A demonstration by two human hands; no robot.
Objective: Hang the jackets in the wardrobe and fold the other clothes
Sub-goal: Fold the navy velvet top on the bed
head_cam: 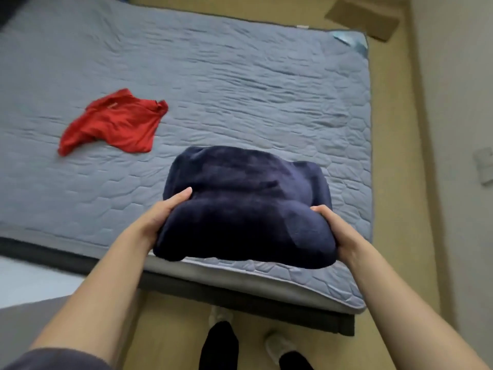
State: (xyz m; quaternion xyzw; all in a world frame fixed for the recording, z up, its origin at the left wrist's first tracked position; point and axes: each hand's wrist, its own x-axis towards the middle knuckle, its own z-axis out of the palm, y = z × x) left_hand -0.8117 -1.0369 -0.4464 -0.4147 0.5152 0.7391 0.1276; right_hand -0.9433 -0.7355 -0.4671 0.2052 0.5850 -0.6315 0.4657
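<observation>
A thick, folded navy fleece garment [248,206] is held over the near edge of the bed. My left hand [162,212] grips its left side, thumb on top and fingers hidden underneath. My right hand [338,231] grips its right side the same way. Whether the bundle rests on the mattress or hangs just above it, I cannot tell. A crumpled red shirt [114,124] lies unfolded on the bed to the far left, apart from both hands.
The bed has a blue-grey quilted cover [240,76] and a dark frame [240,297] along its near edge. Tan floor runs along the right side, with a brown cardboard piece [365,17] at the far right corner. My feet stand below the bed edge.
</observation>
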